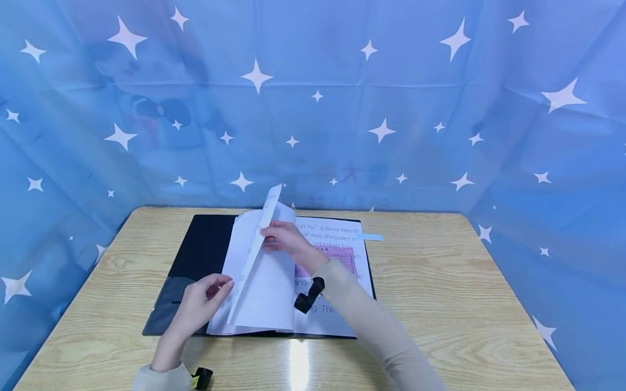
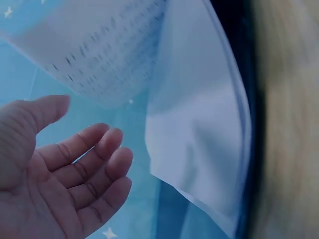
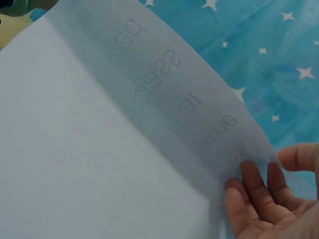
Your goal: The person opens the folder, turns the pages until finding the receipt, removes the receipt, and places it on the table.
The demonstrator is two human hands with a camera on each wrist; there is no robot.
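A black folder (image 1: 202,244) lies spread on the table with printed white sheets inside. My right hand (image 1: 288,241) pinches the edge of a lifted page (image 1: 256,244), which stands up at a slant over the left side. In the right wrist view, thumb and fingers of the right hand (image 3: 271,199) meet at that page's edge, and print shows through in reverse. My left hand (image 1: 202,298) hovers by the left side of the pages, fingers loosely bent. Its palm shows in the left wrist view, the hand (image 2: 75,169) apart from the paper (image 2: 199,114).
On the right-hand page (image 1: 325,317) lies a pink printed slip (image 1: 344,258), partly behind my right forearm. A light blue tab (image 1: 371,237) sticks out past the folder's right edge. The wooden table (image 1: 440,282) meets a blue star-patterned cloth (image 1: 313,136) behind.
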